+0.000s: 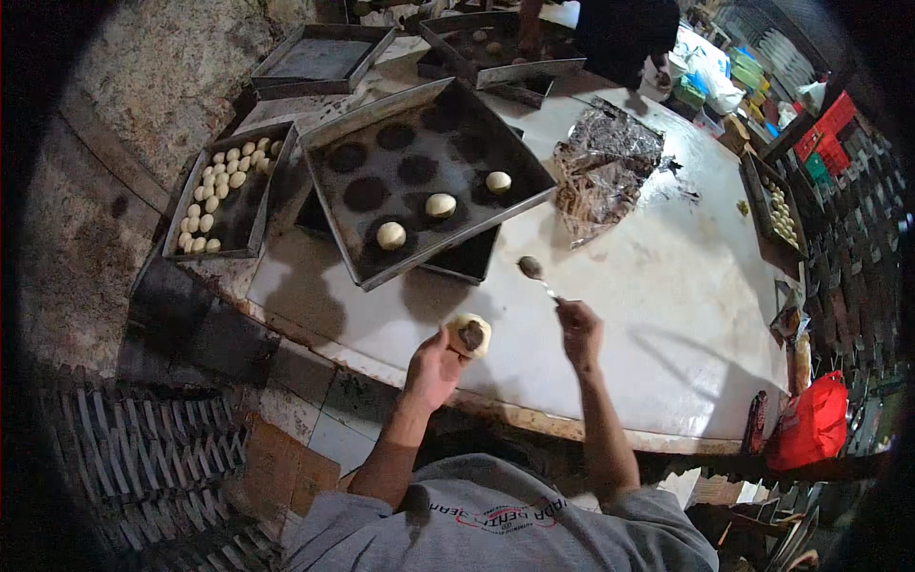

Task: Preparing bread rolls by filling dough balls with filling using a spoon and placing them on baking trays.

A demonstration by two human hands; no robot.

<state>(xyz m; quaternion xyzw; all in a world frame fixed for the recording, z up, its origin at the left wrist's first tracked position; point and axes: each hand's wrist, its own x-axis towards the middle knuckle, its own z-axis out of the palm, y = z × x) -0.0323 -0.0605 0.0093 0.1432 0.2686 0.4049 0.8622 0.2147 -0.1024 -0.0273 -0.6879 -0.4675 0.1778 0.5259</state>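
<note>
In my left hand [437, 370] lies a flattened round of pale dough [479, 327] with a lump of dark brown filling [471, 335] at its middle. My right hand [579, 332] is closed round the handle of a metal spoon [532, 269]; its bowl points away from me and looks coated with brown filling. Beyond my hands, a dark square baking tray [338, 224] holds three pale dough balls [440, 206] toward its near side, with dark round marks on its bottom. To the right of that tray, a mass of dark filling [610, 157] rests on clear plastic.
A tray [262, 250] of many small dough balls stands at the left. More trays [324, 84] sit at the back, where another person's arm [530, 27] reaches into one. A further tray [758, 195] lies at the right edge, near a red bag [810, 419].
</note>
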